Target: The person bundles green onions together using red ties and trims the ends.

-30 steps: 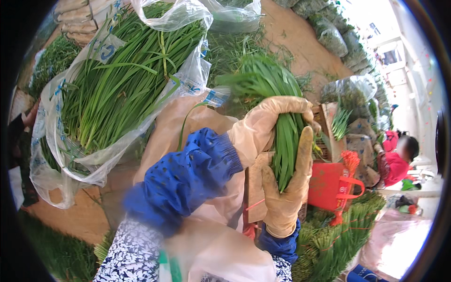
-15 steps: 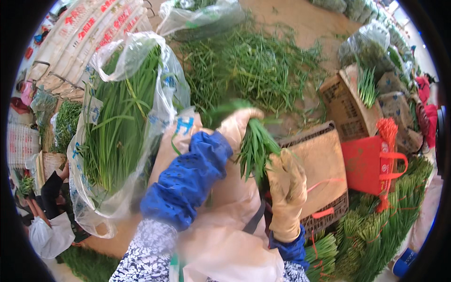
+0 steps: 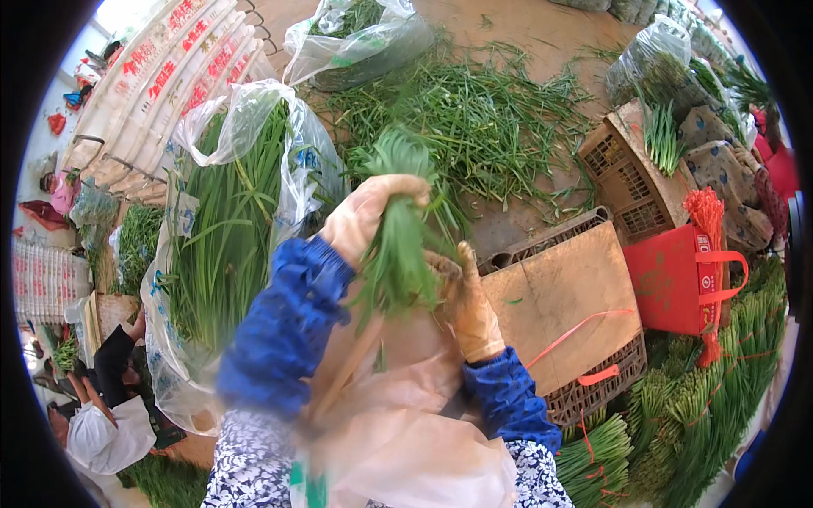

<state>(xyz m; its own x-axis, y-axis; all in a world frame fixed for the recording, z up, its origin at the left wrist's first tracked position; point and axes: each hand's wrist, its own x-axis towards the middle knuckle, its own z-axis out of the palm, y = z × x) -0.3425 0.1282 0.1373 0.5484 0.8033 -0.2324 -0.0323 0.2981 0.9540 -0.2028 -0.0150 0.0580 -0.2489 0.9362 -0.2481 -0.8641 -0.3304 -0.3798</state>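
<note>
Holding: both gloved hands gripped one bunch of green stalks, raised in front of the chest.
Left hand: closed around the bunch's upper part, leaf tips fanning out above the fist.
Right hand: closed on the bunch's lower side, thumb up, just right of the stalks.
Sleeves: blue cuffs over both forearms, a pale apron below them.
Left edge: a clear bag stuffed with long greens stood just beside the left arm, touching the sleeve.
Right edge: a crate topped with a board sat close to the right wrist; a red bag lay beyond it.
Ahead: loose greens were strewn over the ground past the bunch.
Open room: a bare strip of floor lay between the bunch and the crate.
Lower right: tied bundles were stacked by the crate.
Lower left: another person crouched, well apart.
</note>
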